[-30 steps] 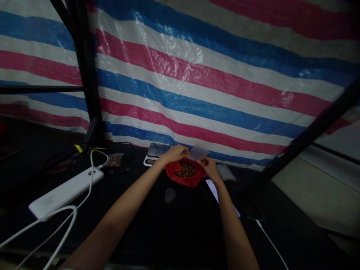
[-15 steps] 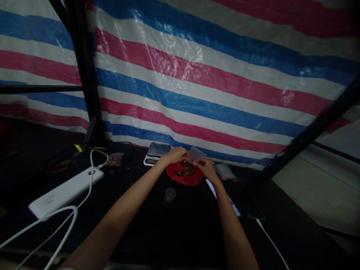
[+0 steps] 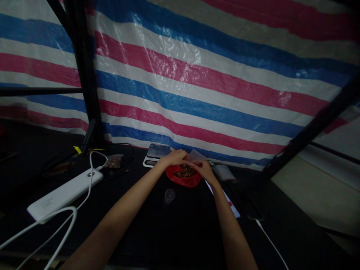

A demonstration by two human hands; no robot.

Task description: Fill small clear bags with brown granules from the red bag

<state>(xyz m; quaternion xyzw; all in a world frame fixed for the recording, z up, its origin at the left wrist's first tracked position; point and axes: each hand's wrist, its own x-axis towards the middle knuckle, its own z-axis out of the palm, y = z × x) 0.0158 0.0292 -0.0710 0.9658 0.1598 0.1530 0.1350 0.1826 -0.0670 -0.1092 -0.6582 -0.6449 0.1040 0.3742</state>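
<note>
A clear plastic bag (image 3: pixel 197 155) stands up behind an open red plastic bag (image 3: pixel 188 182), which is filled with small brown pieces (image 3: pixel 184 171). My left hand (image 3: pixel 179 157) is closed at the near edge of the clear bag, on its left. From the right, my right hand (image 3: pixel 204 170) pinches the same edge, and the fingers of both hands meet over the red bag. The fingertips are partly hidden. A small clear plastic cup (image 3: pixel 169 195) stands on the black table in front of the red bag.
A digital scale (image 3: pixel 158 151) sits behind my left hand. To the left are a white power strip (image 3: pixel 64 193) with cables and a small filled bag (image 3: pixel 114 161). On the right lie a stack of clear bags (image 3: pixel 223 172), a lit phone (image 3: pixel 232 206) and a dark phone (image 3: pixel 250 205).
My hands have drawn closer together at the edge of the clear bag. The right hand has shifted slightly left and down. The cup and red bag stay in place.
</note>
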